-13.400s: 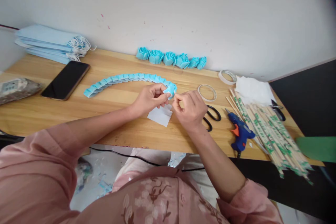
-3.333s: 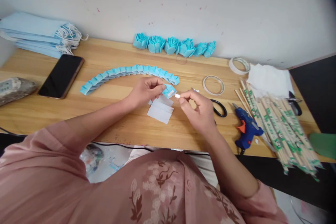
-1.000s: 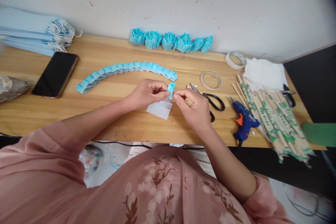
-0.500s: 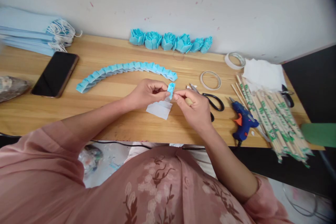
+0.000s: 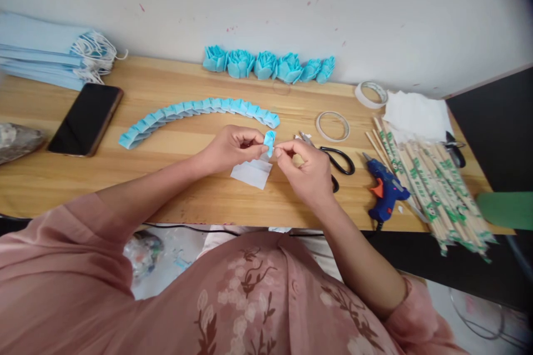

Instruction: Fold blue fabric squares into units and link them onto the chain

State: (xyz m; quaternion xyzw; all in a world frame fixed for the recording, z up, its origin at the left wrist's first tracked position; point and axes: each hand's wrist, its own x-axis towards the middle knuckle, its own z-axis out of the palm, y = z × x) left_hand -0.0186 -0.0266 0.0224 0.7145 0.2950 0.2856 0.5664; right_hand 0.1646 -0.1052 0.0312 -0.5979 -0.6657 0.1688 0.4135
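My left hand [image 5: 233, 147] is closed in a pinch on a small folded blue petal piece [image 5: 270, 142], held upright just over the table. Close beside it, my right hand [image 5: 306, 169] has thumb and forefinger pressed together at the piece's right edge. A thin pale bit shows at those fingertips, too small to name. Under the hands lies a white sheet [image 5: 251, 174]. Behind them a curved row of folded blue pieces [image 5: 195, 108] rests on the wood. Black-handled scissors [image 5: 339, 160] lie partly hidden behind my right hand.
Blue fabric flowers [image 5: 254, 64] line the wall. At the left are a phone [image 5: 86, 119] and stacked face masks [image 5: 37, 47]. To the right lie tape rolls [image 5: 333, 126], a blue glue gun [image 5: 385, 188] and wrapped chopsticks [image 5: 437, 194]. A black cable runs along the front edge.
The whole view has shifted very slightly. Both hands keep nearly the same pose around the blue piece.
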